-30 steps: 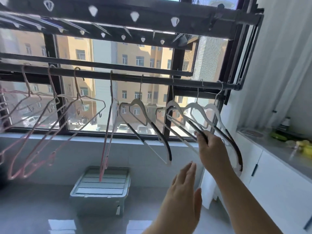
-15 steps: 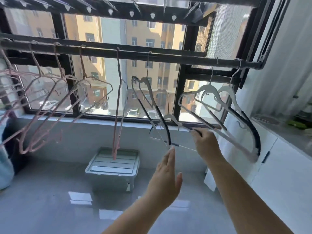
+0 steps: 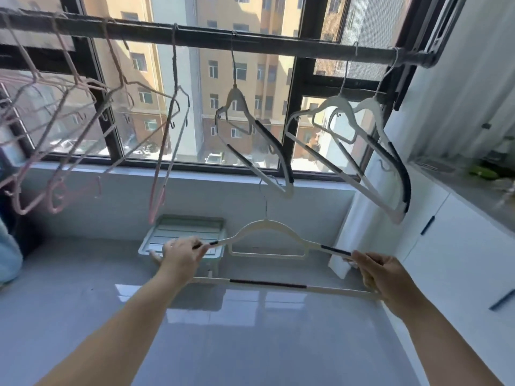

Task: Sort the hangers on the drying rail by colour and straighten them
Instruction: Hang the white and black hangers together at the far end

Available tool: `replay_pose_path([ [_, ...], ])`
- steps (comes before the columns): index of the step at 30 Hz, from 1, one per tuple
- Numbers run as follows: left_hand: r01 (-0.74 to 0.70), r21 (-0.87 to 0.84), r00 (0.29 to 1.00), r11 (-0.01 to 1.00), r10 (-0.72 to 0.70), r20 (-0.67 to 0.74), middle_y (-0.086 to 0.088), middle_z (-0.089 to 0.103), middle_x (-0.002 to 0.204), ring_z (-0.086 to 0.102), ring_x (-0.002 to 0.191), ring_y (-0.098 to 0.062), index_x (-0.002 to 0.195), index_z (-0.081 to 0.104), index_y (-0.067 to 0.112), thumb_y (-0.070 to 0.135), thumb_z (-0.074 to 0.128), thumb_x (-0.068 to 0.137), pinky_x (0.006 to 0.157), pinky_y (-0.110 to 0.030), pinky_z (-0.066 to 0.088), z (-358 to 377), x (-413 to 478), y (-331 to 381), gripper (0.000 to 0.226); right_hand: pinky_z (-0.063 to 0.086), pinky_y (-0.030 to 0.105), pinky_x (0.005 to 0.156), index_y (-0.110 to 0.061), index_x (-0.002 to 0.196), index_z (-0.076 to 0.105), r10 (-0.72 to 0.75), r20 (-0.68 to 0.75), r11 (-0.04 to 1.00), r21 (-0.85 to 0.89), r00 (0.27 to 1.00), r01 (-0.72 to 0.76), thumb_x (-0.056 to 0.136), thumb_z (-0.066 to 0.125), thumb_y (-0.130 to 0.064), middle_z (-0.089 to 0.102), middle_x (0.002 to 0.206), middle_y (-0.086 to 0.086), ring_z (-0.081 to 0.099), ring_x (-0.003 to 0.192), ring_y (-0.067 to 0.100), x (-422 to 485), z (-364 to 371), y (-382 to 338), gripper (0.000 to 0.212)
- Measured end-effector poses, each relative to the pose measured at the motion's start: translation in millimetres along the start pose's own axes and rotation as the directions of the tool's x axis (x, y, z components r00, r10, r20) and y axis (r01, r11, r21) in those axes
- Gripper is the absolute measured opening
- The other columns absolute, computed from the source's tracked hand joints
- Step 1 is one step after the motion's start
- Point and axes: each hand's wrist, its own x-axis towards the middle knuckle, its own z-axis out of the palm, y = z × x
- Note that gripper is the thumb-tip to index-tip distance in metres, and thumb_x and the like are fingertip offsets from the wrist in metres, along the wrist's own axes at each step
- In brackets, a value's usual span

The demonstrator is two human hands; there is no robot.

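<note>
Nearest the camera, two bare forearms are stretched forward over a glossy grey floor (image 3: 250, 344). A white hanger (image 3: 269, 284) with dark grip strips is held level between the hands, well below the rail (image 3: 264, 44) and off it, with its hook pointing up and free. Its left shoulder tip is pinched between the thumb and fingers of the left hand (image 3: 181, 253). Its right end is gripped by the right hand (image 3: 387, 277), whose fingers are curled round it. Beyond the left hand, a pale lidded box (image 3: 184, 232) is set on the floor by the wall under the window (image 3: 245, 79). Higher up, the dark rail is stretched across the window. Three other white hangers (image 3: 278, 147) are hung from its right part, one alone near the middle and two close together by the right end, all tilted. Pink hangers (image 3: 153, 207) are hung along its left part at mixed angles.
</note>
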Motion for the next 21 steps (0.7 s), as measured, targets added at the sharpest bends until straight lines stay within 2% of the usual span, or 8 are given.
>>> replay_pose_path([
  [2,-0.006,-0.112,0.993,0.994,0.019,0.115,0.001,0.055,0.071,0.053,0.084,-0.027,0.076,0.055,0.024,0.036,0.044,0.092,0.083,-0.038,0.031,-7,-4,-11,0.023,0.020,0.014,0.037,-0.007,0.073,0.074,0.027,-0.016,0.999,-0.025,1.000,-0.027,0.052,0.078,-0.058,0.025,0.043,-0.005,0.020,0.042,0.012,2,3,3,0.056],
  [5,-0.023,-0.260,0.975,0.965,0.079,0.206,0.000,0.051,0.060,0.048,0.060,-0.019,0.067,0.051,0.019,0.018,0.049,0.092,0.057,-0.023,0.036,-17,-11,-24,0.025,0.033,0.007,0.042,-0.009,0.072,0.070,0.008,-0.137,0.989,-0.147,0.991,-0.028,0.078,0.069,-0.026,0.048,0.041,-0.012,0.044,0.050,0.011,12,10,16,0.018],
  [7,-0.026,-0.272,0.979,0.962,0.079,0.186,0.000,0.053,0.060,0.048,0.057,-0.018,0.069,0.055,0.015,0.015,0.049,0.091,0.057,-0.025,0.039,-21,-16,-29,0.023,0.045,0.008,0.070,-0.015,0.085,0.068,-0.028,-0.228,0.931,-0.362,0.973,-0.057,0.082,0.067,-0.019,0.063,0.076,-0.004,0.054,0.078,0.017,22,16,28,0.006],
  [9,-0.010,-0.303,0.981,0.953,0.068,0.182,0.000,0.054,0.062,0.050,0.060,-0.018,0.071,0.056,0.012,0.014,0.049,0.091,0.064,-0.035,0.043,-19,-21,-30,0.022,0.036,0.030,0.102,-0.015,0.114,0.060,-0.016,-0.257,0.808,-0.573,0.966,-0.139,0.081,0.065,-0.017,0.051,0.114,0.013,0.048,0.108,0.028,27,24,40,0.033],
  [11,-0.007,-0.344,0.978,0.939,0.078,0.192,-0.001,0.057,0.067,0.054,0.066,-0.019,0.073,0.055,0.012,0.011,0.047,0.092,0.074,-0.039,0.045,-14,-28,-23,0.020,0.025,0.035,0.106,-0.011,0.124,0.053,-0.069,-0.217,0.766,-0.637,0.974,-0.087,0.080,0.064,-0.011,0.045,0.126,0.019,0.039,0.122,0.032,21,43,43,0.045],
  [15,0.077,-0.447,0.978,0.891,0.021,0.209,-0.006,0.056,0.077,0.048,0.068,-0.020,0.089,0.053,0.005,0.006,0.035,0.094,0.066,-0.032,0.037,8,-48,10,0.018,0.033,0.015,0.087,-0.013,0.116,0.057,-0.114,0.040,0.841,-0.528,0.993,0.118,0.081,0.061,-0.002,0.051,0.111,0.006,0.050,0.109,0.025,-9,91,34,0.037],
  [18,0.191,-0.610,0.967,0.769,-0.041,0.250,-0.006,0.050,0.078,0.039,0.061,-0.016,0.092,0.048,0.010,0.007,0.032,0.094,0.064,-0.031,0.033,26,-61,41,0.016,0.039,0.010,0.076,-0.025,0.109,0.054,0.023,0.208,0.942,-0.332,0.978,0.049,0.088,0.053,-0.007,0.054,0.112,-0.001,0.052,0.097,0.012,-34,118,23,0.028],
  [21,0.206,-0.678,0.968,0.706,-0.047,0.245,-0.007,0.048,0.075,0.042,0.062,-0.018,0.096,0.047,0.008,0.006,0.033,0.092,0.060,-0.032,0.037,36,-69,72,0.015,0.045,0.021,0.083,-0.030,0.111,0.053,0.122,0.274,0.985,-0.150,0.954,-0.083,0.095,0.044,-0.017,0.057,0.113,-0.001,0.054,0.101,0.013,-47,131,13,0.022],
])
